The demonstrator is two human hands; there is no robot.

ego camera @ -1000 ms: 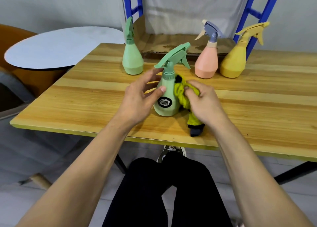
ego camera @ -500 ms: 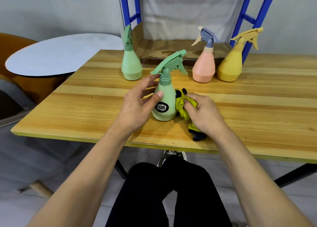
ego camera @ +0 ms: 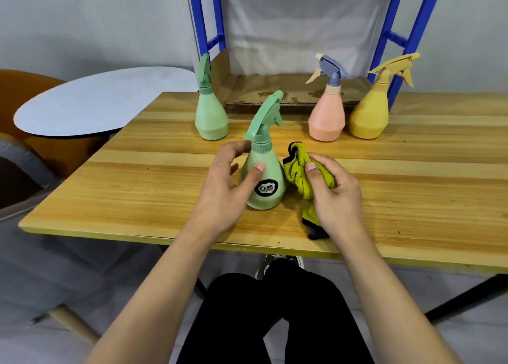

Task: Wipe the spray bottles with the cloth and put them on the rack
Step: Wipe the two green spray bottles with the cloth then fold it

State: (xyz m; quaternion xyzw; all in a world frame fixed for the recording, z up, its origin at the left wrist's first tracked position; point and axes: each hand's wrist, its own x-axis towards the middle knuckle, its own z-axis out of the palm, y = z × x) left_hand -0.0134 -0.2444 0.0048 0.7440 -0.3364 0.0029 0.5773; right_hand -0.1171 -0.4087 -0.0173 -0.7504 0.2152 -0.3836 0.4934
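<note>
Both bare forearms reach forward from the bottom corners of the frame and converge toward the middle. The left hand (ego camera: pixel 225 190) is held with the palm turned inward, its thumb laid against the front of the green spray bottle (ego camera: pixel 264 176) and its fingers curved round the far side at the neck (how firmly they press cannot be told). The right hand (ego camera: pixel 334 196) is curled round the bunched yellow cloth (ego camera: pixel 298 171), thumb on top pointing forward, fingers wrapped beneath. The wrists are straight, the two hands near each other but apart. Black-trousered legs show below, between the arms.
</note>
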